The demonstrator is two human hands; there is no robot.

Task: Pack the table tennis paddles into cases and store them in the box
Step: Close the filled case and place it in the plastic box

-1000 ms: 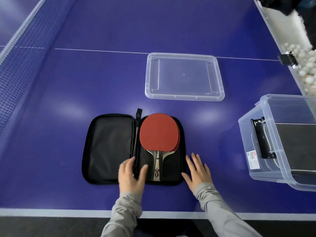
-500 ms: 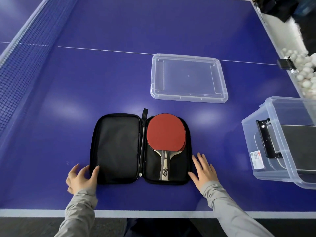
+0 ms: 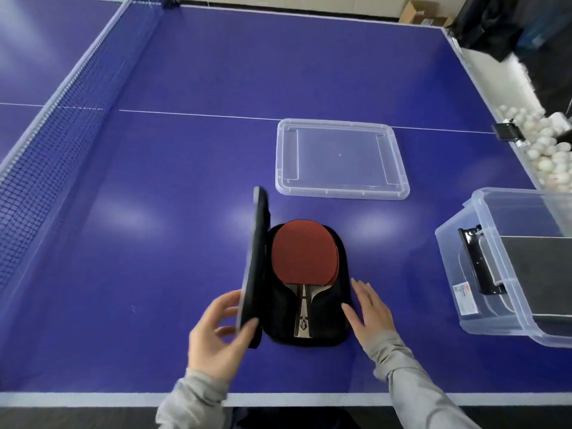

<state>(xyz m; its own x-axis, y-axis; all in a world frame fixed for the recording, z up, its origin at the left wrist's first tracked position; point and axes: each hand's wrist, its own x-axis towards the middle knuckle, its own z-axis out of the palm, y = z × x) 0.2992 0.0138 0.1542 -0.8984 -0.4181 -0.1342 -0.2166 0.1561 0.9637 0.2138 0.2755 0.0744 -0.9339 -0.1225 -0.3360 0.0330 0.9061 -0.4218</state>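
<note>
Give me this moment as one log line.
step: closing case | left hand: holds flap upright | right hand: flat beside case | paddle: inside | box: open, lid off

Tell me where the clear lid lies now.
In the head view the clear lid lies flat on the blue table, beyond the open case, right of centre.
</note>
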